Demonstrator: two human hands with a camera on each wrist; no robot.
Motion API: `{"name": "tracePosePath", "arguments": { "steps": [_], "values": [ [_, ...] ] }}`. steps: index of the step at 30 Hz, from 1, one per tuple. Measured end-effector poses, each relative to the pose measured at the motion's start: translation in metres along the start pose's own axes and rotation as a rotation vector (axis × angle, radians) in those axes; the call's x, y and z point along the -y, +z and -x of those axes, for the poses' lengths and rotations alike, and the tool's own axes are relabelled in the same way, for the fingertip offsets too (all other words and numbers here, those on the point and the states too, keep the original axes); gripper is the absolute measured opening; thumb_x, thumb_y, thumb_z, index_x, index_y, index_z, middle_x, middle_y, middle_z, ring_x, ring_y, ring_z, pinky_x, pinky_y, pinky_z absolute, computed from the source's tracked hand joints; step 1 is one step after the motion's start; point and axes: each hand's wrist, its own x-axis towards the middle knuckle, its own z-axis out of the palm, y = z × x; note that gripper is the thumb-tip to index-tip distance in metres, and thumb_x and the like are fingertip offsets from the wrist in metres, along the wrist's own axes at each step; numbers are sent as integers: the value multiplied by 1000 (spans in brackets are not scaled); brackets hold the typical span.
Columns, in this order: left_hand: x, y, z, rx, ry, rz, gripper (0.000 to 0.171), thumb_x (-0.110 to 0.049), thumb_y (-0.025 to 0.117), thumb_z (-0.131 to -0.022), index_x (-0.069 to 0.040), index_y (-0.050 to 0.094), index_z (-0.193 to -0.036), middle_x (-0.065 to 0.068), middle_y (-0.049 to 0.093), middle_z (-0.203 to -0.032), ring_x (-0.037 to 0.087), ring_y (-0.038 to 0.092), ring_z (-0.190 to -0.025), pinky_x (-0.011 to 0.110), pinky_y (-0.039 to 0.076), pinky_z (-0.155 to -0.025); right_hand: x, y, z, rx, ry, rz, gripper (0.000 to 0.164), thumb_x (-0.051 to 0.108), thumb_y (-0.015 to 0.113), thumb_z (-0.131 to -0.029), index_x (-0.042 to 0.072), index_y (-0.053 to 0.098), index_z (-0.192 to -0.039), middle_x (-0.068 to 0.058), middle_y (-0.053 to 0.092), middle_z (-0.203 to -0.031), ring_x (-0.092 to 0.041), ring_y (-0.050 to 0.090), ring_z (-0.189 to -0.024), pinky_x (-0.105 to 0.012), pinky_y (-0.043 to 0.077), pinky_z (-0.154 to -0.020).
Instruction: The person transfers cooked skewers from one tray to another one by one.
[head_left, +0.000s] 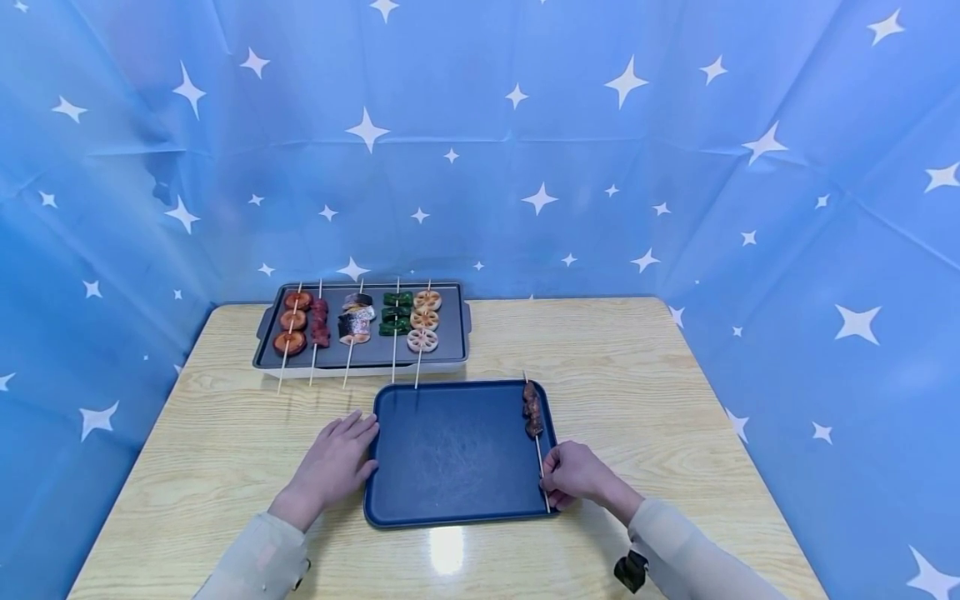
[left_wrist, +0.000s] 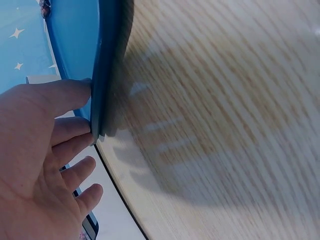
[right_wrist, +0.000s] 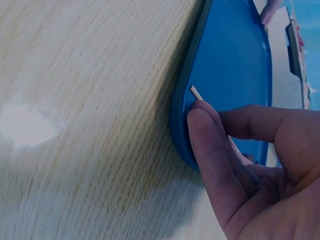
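A blue rectangular tray [head_left: 459, 454] lies on the table, with one skewer of dark brown meat [head_left: 532, 410] along its right side. My right hand [head_left: 578, 475] pinches the lower part of that skewer's stick between thumb and fingers, over the tray's right rim. In the right wrist view, the stick's end [right_wrist: 195, 93] sticks out past the fingertips. On the opposite side, my left hand [head_left: 333, 462] rests its thumb and fingertips against the tray's left rim, fingers extended. The left wrist view shows the fingertips [left_wrist: 82, 95] right at the rim.
Behind the tray stands a grey grill plate [head_left: 375, 354] bearing several skewers: round brown slices [head_left: 289, 342], red meat [head_left: 319, 323], silver-skinned fish pieces [head_left: 356, 323], green peppers [head_left: 396, 313] and lotus root slices [head_left: 423, 340]. Their sticks overhang its front edge. A star-patterned blue curtain [head_left: 480, 225] surrounds the wooden table [head_left: 622, 358].
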Motion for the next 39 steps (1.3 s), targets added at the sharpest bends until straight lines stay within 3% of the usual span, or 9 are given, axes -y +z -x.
{"name": "tracePosePath", "arguments": {
  "steps": [13, 25, 32, 39],
  "values": [
    [-2, 1, 0, -15, -4, 15, 55, -29, 72, -87, 0, 58, -133, 14, 54, -143, 37, 44, -137, 56, 36, -113, 1, -5, -1, 15, 0, 120, 19, -1, 66, -81, 3, 60, -64, -7, 65, -54, -14, 64, -47, -35, 59, -48],
    [0, 2, -1, -9, -3, 2, 57, -31, 72, -87, 0, 58, -133, 15, 54, -143, 38, 44, -137, 56, 36, -112, 0, -9, 1, 62, -2, 97, 19, 0, 66, -83, 3, 59, -65, -7, 65, -55, -13, 64, -48, -34, 59, -49],
    [0, 2, 0, -7, -9, 13, 56, -30, 71, -87, 0, 58, -133, 14, 54, -143, 38, 44, -137, 56, 35, -113, 4, -17, 2, 46, 27, 154, 20, 8, 69, -86, 1, 63, -68, -8, 67, -57, -16, 65, -49, -36, 60, -51],
    [-1, 2, 0, -10, -11, 13, 56, -30, 71, -87, 0, 58, -133, 14, 54, -143, 38, 44, -137, 55, 35, -113, 13, -34, -7, 4, -41, 149, 22, 12, 65, -90, 0, 65, -71, -7, 68, -61, -16, 66, -54, -35, 60, -53]
  ]
}}
